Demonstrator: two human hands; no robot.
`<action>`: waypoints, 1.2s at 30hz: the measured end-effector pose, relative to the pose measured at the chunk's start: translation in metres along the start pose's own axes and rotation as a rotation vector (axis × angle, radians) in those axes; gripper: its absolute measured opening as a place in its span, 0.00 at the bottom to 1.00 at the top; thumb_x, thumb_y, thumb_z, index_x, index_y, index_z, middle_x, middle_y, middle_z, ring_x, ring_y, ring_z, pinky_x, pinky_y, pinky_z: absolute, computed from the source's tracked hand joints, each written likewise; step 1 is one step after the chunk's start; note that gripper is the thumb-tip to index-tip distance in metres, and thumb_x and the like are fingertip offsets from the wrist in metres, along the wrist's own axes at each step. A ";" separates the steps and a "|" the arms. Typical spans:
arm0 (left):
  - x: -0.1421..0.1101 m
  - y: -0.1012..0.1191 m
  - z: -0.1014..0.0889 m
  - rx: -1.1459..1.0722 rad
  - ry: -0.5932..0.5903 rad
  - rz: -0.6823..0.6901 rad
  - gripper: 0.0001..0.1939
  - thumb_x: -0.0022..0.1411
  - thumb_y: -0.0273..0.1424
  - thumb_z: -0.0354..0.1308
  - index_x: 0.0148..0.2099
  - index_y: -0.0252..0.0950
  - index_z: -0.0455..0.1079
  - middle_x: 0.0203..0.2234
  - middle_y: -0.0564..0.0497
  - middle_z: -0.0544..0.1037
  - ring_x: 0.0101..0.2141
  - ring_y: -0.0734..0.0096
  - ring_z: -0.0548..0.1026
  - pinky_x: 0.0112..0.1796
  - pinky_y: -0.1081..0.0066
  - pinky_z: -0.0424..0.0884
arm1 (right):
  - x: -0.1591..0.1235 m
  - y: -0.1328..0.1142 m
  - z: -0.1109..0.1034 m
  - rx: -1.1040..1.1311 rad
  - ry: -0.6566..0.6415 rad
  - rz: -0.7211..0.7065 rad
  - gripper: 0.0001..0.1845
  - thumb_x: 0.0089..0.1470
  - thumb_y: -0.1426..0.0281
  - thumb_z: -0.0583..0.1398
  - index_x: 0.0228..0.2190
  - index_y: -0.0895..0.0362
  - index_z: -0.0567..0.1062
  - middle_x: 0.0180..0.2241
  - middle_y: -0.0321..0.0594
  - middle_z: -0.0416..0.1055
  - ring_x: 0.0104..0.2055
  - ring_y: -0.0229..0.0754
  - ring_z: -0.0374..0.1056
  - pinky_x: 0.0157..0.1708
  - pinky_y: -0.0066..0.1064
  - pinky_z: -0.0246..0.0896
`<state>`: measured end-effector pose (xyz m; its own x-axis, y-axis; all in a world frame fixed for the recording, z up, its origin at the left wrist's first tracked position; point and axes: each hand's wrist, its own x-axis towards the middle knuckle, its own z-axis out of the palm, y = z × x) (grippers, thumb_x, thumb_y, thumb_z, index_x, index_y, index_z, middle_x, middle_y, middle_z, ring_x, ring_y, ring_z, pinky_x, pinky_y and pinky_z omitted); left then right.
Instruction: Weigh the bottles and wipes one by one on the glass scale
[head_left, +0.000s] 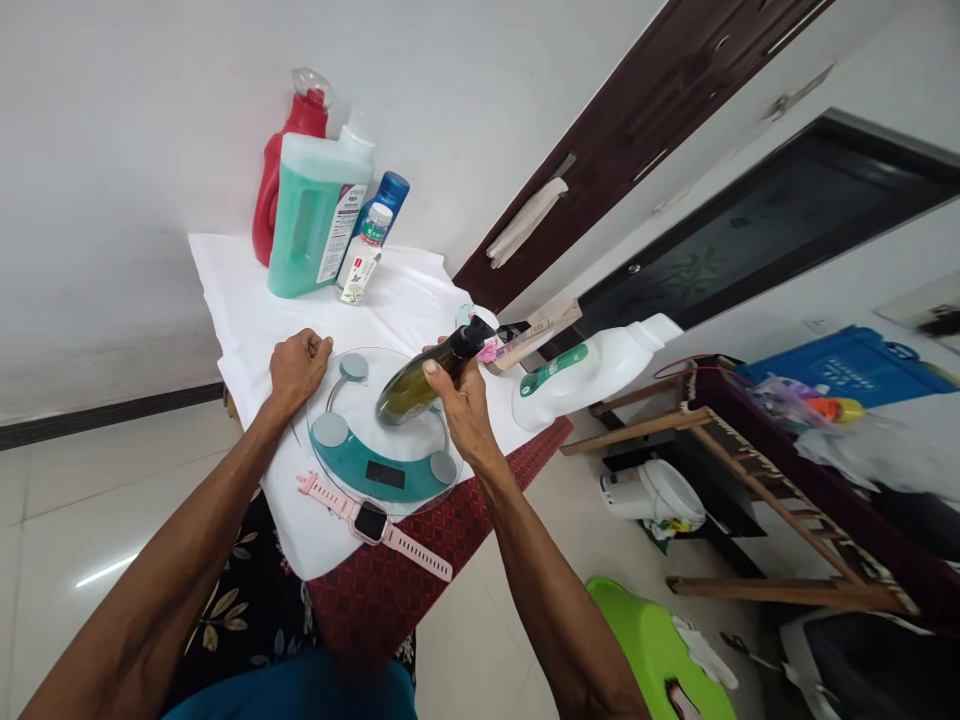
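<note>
My right hand is closed around a dark olive bottle with a black pump top, holding it tilted just above a round glass scale. My left hand rests as a loose fist on the white cloth at the scale's left rim, holding nothing that I can see. A pink smartwatch lies flat in front of the scale.
At the table's back stand a red jug, a green jug, a blue-capped bottle and a small white bottle. A white jug lies at the right. A wooden rack and green tub stand on the floor.
</note>
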<state>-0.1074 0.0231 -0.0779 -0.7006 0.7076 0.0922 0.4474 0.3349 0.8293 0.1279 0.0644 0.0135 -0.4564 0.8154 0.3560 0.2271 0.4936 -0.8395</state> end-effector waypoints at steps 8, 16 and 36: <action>-0.001 0.004 -0.003 -0.013 -0.009 -0.025 0.15 0.66 0.42 0.56 0.30 0.40 0.67 0.27 0.47 0.79 0.32 0.60 0.75 0.36 0.65 0.63 | -0.031 0.018 -0.015 0.070 0.319 0.039 0.31 0.63 0.42 0.60 0.54 0.51 0.72 0.56 0.49 0.77 0.60 0.55 0.74 0.61 0.57 0.68; 0.001 0.007 -0.005 -0.010 -0.001 -0.029 0.14 0.64 0.43 0.56 0.30 0.40 0.67 0.27 0.48 0.78 0.32 0.60 0.74 0.39 0.64 0.65 | -0.033 0.004 0.009 -0.070 0.192 0.010 0.49 0.52 0.46 0.73 0.66 0.49 0.64 0.68 0.52 0.66 0.69 0.57 0.66 0.68 0.58 0.63; 0.007 0.010 -0.003 0.052 -0.005 -0.067 0.14 0.63 0.43 0.55 0.30 0.40 0.67 0.25 0.50 0.75 0.31 0.59 0.73 0.39 0.63 0.65 | 0.044 0.089 -0.089 -0.441 0.692 0.087 0.47 0.46 0.57 0.74 0.61 0.60 0.65 0.62 0.60 0.69 0.67 0.63 0.64 0.69 0.58 0.58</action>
<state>-0.1091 0.0297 -0.0670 -0.7273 0.6854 0.0346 0.4276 0.4132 0.8040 0.2048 0.1712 -0.0087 0.1787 0.7871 0.5904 0.6201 0.3758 -0.6887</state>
